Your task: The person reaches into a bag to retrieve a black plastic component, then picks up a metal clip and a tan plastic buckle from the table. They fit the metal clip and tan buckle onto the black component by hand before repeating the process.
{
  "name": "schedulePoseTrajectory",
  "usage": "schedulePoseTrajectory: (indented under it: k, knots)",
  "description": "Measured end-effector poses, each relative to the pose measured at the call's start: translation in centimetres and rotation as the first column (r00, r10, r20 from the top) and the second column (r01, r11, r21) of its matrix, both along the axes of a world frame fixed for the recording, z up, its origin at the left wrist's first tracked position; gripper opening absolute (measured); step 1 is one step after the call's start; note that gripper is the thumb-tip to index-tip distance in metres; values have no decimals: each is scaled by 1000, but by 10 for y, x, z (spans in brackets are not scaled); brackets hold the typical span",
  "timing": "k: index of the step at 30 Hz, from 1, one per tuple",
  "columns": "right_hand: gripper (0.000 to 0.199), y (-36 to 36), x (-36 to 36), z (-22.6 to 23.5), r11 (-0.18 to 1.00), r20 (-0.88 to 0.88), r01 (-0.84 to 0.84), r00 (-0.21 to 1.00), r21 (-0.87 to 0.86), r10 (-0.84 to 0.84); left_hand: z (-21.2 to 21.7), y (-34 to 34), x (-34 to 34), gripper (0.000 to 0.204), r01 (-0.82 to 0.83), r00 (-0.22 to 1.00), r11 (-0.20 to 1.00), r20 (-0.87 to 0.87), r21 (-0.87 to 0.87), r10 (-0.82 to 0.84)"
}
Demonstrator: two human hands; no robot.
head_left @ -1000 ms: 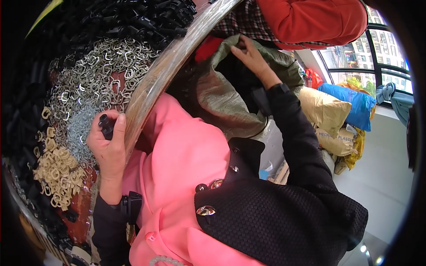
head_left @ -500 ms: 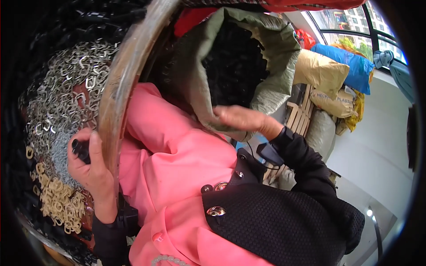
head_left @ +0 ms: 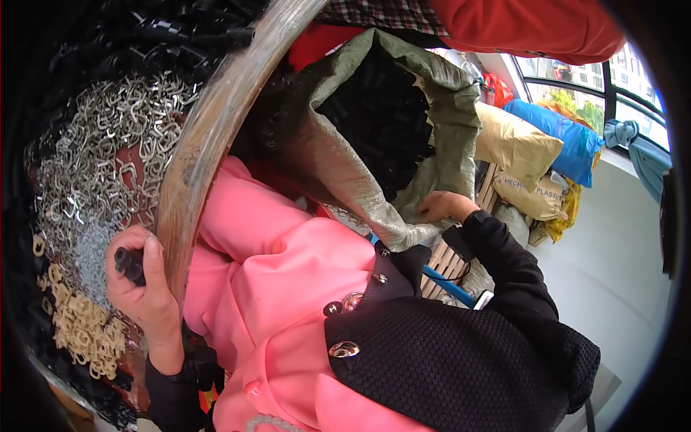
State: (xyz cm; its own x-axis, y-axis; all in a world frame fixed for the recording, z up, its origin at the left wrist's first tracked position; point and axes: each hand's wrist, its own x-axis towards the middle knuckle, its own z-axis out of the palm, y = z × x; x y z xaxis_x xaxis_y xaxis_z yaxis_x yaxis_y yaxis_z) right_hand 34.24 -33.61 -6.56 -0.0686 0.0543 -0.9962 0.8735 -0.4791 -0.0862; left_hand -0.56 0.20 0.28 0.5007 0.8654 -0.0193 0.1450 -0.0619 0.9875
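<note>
My left hand is closed around a short black plastic fitting, at the table's inner edge. Beside that hand lie small grey-blue pieces, a heap of beige oval rings and many silver U-shaped metal clips. My right hand is at the near right rim of a large green woven sack, its fingers curled onto the cloth. Dark pieces fill the sack's open mouth; their exact shape is hard to make out.
A plastic-wrapped wooden table edge curves between the parts and my lap. Black plastic fittings are heaped at the far left. A person's red sleeve shows at the top. Full sacks are stacked on wooden slats at right.
My right hand has moved right, from a blurred, stretched pose over the sack's near rim to curled fingers on the cloth. The sack's mouth has changed shape. My left hand still holds the fitting.
</note>
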Motion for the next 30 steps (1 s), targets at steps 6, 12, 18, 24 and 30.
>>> schedulePoseTrajectory:
  k: [6, 12, 18, 24, 30]
  knots:
    - [51, 28, -4, -20, 901, -8, 230, 970, 367, -244, -6, -2, 2, 6, -66, 998, 997, -14, 26, 66]
    - [61, 32, -2, -79, 892, 324, 37, 924, 450, -202, -6, -3, 3, 6, -42, 999, 998, -26, 51, 44]
    - [66, -18, -36, -97, 901, 414, -89, 904, 425, -105, -3, -4, 4, 6, -53, 996, 993, -59, 109, 60]
    - [61, -54, 4, -124, 966, 95, 170, 977, 197, -191, -6, -1, 8, 6, -45, 997, 992, -50, 121, 51]
    - [48, -16, 3, -77, 844, 651, -256, 746, 472, -138, -2, -5, 1, 6, -68, 993, 995, -93, 68, 74]
